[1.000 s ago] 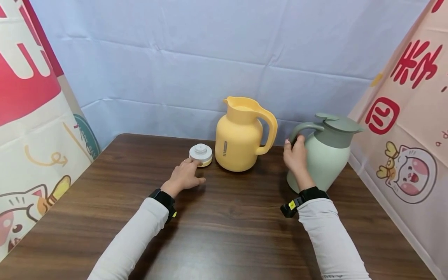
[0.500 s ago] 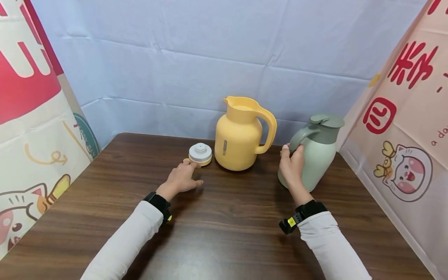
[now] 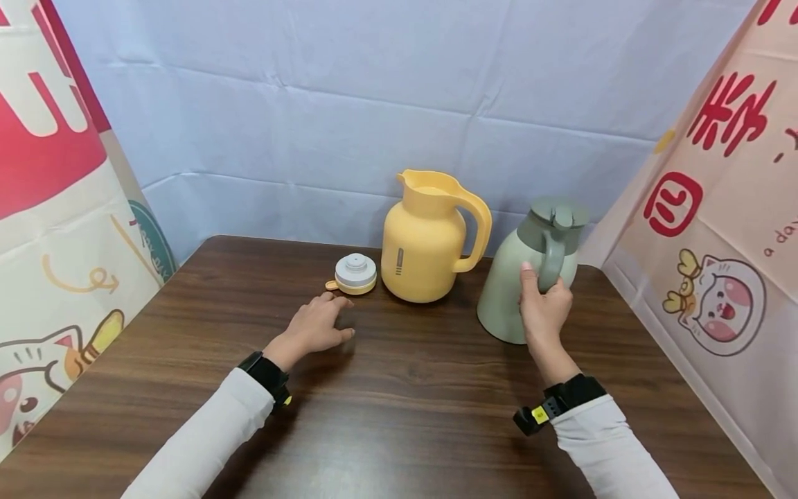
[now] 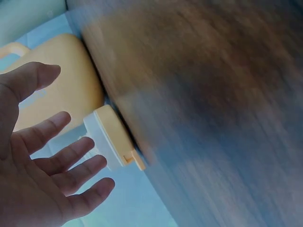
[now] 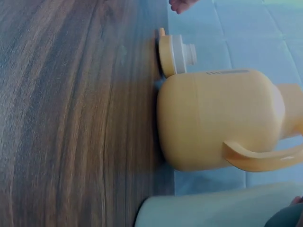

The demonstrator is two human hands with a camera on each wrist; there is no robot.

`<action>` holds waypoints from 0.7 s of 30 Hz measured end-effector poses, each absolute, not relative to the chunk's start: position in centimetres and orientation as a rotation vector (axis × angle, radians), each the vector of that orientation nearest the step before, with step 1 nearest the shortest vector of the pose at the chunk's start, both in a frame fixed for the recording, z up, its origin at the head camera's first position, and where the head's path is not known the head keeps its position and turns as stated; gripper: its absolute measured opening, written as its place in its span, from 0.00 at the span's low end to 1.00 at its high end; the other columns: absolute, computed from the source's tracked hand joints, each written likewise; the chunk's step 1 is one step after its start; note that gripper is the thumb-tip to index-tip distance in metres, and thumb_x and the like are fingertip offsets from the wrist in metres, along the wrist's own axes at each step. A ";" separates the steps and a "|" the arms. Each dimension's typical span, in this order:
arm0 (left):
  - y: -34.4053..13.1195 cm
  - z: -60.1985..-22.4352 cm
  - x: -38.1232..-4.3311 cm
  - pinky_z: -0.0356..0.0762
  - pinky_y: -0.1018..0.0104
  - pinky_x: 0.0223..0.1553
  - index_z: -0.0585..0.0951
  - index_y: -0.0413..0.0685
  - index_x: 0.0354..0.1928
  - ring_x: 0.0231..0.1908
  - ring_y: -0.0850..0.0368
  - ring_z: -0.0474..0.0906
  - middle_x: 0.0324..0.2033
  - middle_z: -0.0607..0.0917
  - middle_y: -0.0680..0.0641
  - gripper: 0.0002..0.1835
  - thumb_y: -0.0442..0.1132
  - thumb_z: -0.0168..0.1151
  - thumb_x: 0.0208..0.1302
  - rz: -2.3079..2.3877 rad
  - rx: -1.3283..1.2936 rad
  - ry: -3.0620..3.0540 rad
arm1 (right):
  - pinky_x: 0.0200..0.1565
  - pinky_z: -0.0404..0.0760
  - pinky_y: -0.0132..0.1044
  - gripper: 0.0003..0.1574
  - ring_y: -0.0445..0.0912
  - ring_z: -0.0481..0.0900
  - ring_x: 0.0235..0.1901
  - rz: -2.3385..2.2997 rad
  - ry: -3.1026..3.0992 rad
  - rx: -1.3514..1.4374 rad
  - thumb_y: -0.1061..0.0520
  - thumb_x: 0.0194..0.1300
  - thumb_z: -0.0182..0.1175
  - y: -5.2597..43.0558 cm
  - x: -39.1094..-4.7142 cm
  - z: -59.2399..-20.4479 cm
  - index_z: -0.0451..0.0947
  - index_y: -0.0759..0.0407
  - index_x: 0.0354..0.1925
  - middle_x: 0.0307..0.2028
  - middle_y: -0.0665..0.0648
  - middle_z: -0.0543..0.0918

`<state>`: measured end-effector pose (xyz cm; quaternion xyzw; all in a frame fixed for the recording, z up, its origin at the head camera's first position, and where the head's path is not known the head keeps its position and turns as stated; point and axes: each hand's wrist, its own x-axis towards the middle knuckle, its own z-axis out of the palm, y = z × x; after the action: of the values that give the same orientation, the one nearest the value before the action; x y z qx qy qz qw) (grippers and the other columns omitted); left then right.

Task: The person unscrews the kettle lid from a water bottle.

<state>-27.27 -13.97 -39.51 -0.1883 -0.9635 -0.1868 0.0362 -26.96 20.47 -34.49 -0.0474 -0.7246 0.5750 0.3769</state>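
My right hand (image 3: 545,308) grips the handle of a pale green thermos jug (image 3: 506,291), its darker green lid on top and the handle turned toward me. In the right wrist view only part of the green jug (image 5: 189,210) shows, at the bottom. A yellow thermos jug (image 3: 424,256) without a lid stands to its left, handle pointing right. Beside that lies a grey-and-yellow stopper lid (image 3: 356,272), grey side up, with a small yellow tab. My left hand (image 3: 312,324) hovers near this lid, fingers spread and holding nothing; the left wrist view shows a gap between fingertips and lid.
Everything stands on a dark wood-grain table (image 3: 399,402). A pale blue cloth (image 3: 299,125) hangs behind its far edge. Printed cloths with cartoon drawings hang on the left (image 3: 56,277) and the right (image 3: 711,277).
The green jug has turned so its handle faces me and its base has shifted left, with my right hand on the handle. My left hand has drawn back from the lid toward me.
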 end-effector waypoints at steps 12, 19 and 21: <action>-15.2 -39.8 -26.4 0.71 0.45 0.44 0.76 0.44 0.56 0.49 0.44 0.72 0.49 0.75 0.42 0.27 0.47 0.67 0.56 -0.608 -0.599 -2.934 | 0.14 0.61 0.31 0.25 0.42 0.61 0.07 1.688 -1.670 -0.089 0.64 0.61 0.57 20.6 -25.0 -34.4 0.59 0.64 0.11 0.06 0.53 0.62; -16.1 -39.9 -25.7 0.72 0.46 0.41 0.77 0.44 0.55 0.49 0.43 0.73 0.48 0.76 0.42 0.26 0.47 0.67 0.55 -0.574 -0.603 -2.944 | 0.13 0.62 0.32 0.22 0.45 0.61 0.07 1.779 -1.601 0.032 0.71 0.59 0.53 20.2 -23.6 -34.4 0.58 0.69 0.12 0.07 0.54 0.62; -16.3 -39.8 -25.3 0.72 0.45 0.41 0.77 0.44 0.55 0.48 0.43 0.73 0.48 0.76 0.42 0.26 0.47 0.67 0.55 -0.579 -0.609 -2.935 | 0.13 0.62 0.32 0.23 0.45 0.60 0.07 1.787 -1.600 0.059 0.72 0.58 0.53 20.0 -23.2 -34.4 0.57 0.69 0.11 0.07 0.54 0.62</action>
<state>-25.34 -16.30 -39.84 -0.1993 -0.9604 -0.1894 0.0443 -23.17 20.03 -34.37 0.0228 -0.6215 0.6941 0.3626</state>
